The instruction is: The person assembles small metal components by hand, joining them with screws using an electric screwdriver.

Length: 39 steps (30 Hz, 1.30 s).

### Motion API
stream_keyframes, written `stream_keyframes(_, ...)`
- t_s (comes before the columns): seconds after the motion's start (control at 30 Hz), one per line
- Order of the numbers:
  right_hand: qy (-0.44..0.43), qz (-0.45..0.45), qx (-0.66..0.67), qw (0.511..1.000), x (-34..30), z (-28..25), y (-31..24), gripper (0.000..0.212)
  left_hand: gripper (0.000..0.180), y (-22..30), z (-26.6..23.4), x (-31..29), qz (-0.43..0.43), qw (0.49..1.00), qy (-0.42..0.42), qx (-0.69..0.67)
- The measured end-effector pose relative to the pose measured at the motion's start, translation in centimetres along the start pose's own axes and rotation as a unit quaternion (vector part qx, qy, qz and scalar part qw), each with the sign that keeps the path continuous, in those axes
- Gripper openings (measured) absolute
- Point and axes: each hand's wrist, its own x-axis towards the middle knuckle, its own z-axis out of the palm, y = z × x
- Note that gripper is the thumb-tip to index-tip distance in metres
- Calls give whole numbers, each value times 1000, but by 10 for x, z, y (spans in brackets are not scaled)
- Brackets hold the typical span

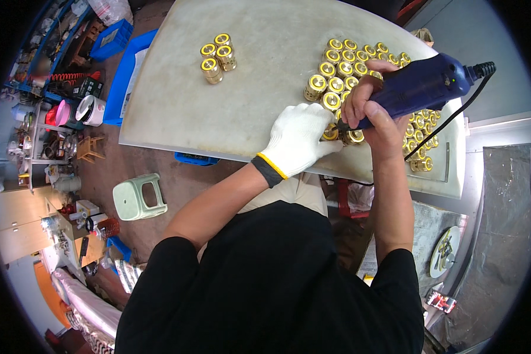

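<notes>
My right hand point(376, 115), bare, is wrapped round a dark blue corded power tool point(419, 85). The tool's narrow front end points down and left, at a brass cylinder point(331, 132). In a white knitted glove with a yellow cuff edge, my left hand point(301, 134) curls its fingers and thumb about that same cylinder near the table's front edge. Whether the tip touches the metal is too small to tell. Many more brass cylinders point(334, 85) stand upright, close together, behind and to the right of my hands, partly hidden by the tool and right hand.
Several brass cylinders point(212, 69) stand apart at the left of the pale table point(259, 53). A black cord point(454, 118) loops down from the tool on the right. A green stool point(130, 199) and blue crates point(137, 65) are on the left; a white plate point(444, 252) lies right.
</notes>
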Motion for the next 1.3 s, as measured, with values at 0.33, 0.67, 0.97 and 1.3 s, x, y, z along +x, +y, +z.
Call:
stream_keyframes(0.33,-9,31,4,999,-1,3,0,55,37,1,3,-1,-13,1000,3,-21)
stream_keyframes(0.67,35,77,-47,995,-7,18,1,50,34,-3,14,-3,-23,999,33,-22)
stream_keyframes(0.97,96,57,-70,991,-5,31,1,53,34,-11,13,-3,-9,1000,-10,-24)
stream_keyframes(1.3,-21,75,-57,995,8,24,-6,59,44,-10,-8,-2,1,996,-85,-9)
